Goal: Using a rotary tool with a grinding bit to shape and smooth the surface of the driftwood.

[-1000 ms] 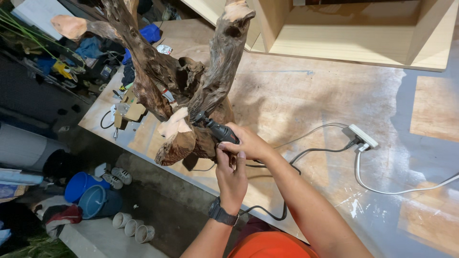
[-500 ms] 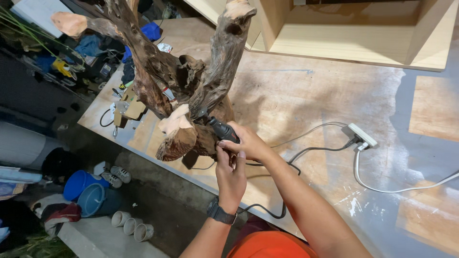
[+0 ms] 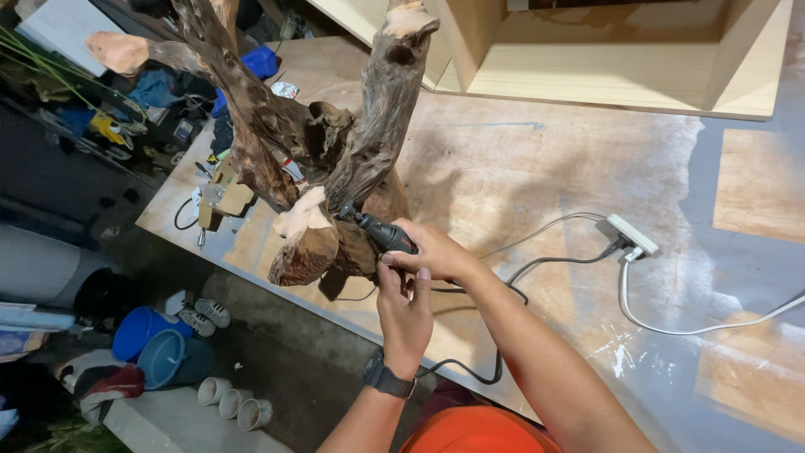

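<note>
While your right hand [image 3: 436, 252] wraps the black rotary tool [image 3: 384, 232] in a closed grip, its tip sits against the driftwood piece [image 3: 335, 159] just ahead of your knuckles, low in the fork where the branches meet the knotted base. Holding it near the nose like a pen looks meant to keep the tip steady on the rough grain. Your left hand [image 3: 404, 312] comes up from below, fingers curled shut, thumb and forefinger pressed to the tool's rear end just under the right hand, apparently bracing it. A dark wristwatch [image 3: 387, 375] rides that wrist. Both forearms angle inward from your body and converge at the tool, wrists bent slightly forward.

The driftwood stands upright on the plywood tabletop [image 3: 537, 159], close to its near edge, so the worked spot falls within easy reach. Trailing away to the right of your hands, the black cord [image 3: 537, 264] runs to a white power strip [image 3: 631, 234], well apart from the wood.
</note>
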